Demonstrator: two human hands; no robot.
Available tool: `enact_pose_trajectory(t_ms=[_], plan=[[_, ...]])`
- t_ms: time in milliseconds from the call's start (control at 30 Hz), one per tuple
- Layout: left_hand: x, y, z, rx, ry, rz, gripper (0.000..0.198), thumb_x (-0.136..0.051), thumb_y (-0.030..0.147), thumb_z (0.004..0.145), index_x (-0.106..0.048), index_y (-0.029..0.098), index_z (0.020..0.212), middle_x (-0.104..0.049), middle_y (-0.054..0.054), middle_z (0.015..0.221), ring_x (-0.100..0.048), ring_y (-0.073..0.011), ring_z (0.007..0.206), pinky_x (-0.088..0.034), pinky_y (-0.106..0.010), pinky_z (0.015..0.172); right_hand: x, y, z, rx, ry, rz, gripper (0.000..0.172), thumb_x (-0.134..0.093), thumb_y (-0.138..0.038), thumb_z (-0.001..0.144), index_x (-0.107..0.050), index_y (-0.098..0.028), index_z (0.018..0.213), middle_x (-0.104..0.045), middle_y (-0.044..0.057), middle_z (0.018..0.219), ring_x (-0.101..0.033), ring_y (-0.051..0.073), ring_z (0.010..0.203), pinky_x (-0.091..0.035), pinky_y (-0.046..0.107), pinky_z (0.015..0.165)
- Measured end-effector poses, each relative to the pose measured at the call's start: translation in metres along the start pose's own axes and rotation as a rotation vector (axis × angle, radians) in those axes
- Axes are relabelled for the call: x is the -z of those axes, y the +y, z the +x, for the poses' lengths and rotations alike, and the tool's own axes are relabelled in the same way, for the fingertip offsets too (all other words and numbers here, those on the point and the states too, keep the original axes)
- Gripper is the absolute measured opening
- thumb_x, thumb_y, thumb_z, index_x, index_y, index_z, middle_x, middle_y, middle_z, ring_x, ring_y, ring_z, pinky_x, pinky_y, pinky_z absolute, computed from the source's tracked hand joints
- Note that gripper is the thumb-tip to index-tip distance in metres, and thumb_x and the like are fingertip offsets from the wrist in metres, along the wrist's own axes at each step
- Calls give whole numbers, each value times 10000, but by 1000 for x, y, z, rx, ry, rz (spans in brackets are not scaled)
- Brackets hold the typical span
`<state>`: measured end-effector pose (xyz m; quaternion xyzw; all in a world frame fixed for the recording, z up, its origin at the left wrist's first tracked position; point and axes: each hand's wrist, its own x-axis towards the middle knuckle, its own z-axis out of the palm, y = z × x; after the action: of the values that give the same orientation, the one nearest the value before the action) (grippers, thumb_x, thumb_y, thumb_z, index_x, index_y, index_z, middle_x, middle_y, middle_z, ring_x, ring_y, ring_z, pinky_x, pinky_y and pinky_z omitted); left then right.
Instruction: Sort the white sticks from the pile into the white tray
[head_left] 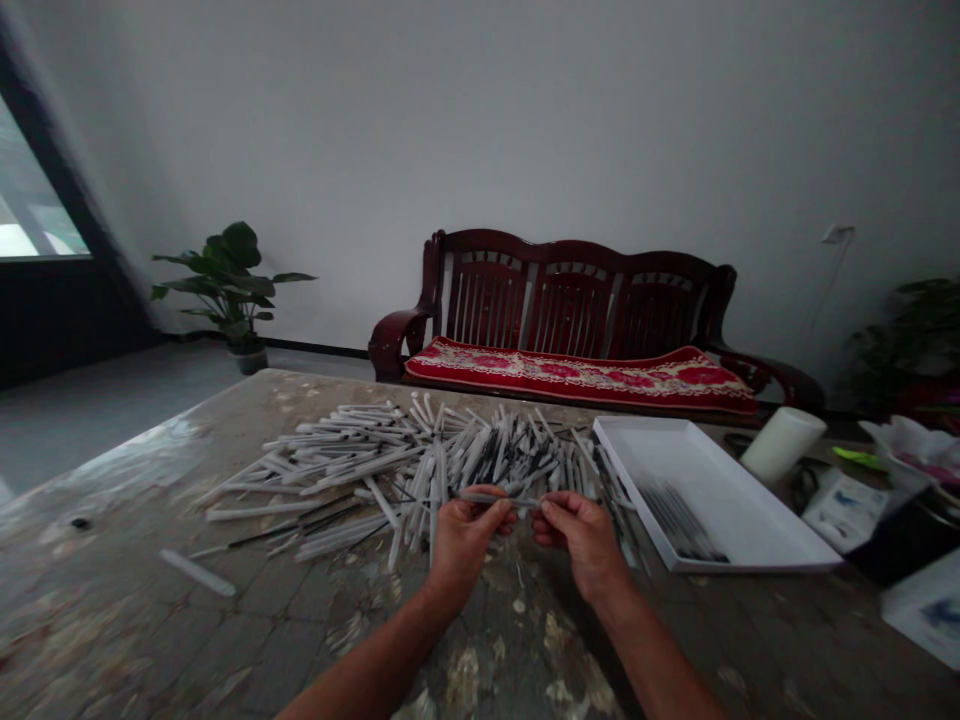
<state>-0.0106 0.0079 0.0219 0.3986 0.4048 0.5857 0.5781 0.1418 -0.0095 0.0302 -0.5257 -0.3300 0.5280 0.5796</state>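
Note:
My left hand and my right hand are close together above the table, both pinched on one thin grey pen held level between them. Right behind them lies a big heap of pen barrels and refills, white, grey and black, spread over the worn table. A single white barrel lies apart at the left. To the right of my right hand stands a white tray with several dark pens lying in it.
A white cylinder, small boxes and a bag crowd the table's right end. Behind the table stands a dark wooden bench with a red cushion. Potted plants stand at the back wall.

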Motion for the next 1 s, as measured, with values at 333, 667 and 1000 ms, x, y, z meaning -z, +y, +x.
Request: enact_pose_trajectory(t_ms=[333,667,1000], plan=[[9,-5,-2,-351,6,288,108,-693,248,752,-727,199,842,-747,-59,779,-708,-211,747,-573,-321,719,4,-1,-5,-149,-180,93,473,-788,-547,653,-631,-167,886,-689,15,686,-644,136,562,-530,243,502],[32,-8,-2,-1102,-431,941,361,-483,192,910,-650,235,1227,-706,-117,1157,-670,-214,1049,-535,-325,926,-6,-5,-24,-284,-542,-88,553,-752,-608,669,-604,-147,936,-656,-5,643,-589,95,452,-428,156,379],[46,-31,10,-1110,-397,1000,469,-455,93,854,-611,248,1269,-703,-88,1180,-670,-200,1059,-536,-302,926,-25,-5,-27,-446,-405,7,391,-764,-280,546,-598,-159,878,-657,-22,649,-652,125,519,-500,188,439]])
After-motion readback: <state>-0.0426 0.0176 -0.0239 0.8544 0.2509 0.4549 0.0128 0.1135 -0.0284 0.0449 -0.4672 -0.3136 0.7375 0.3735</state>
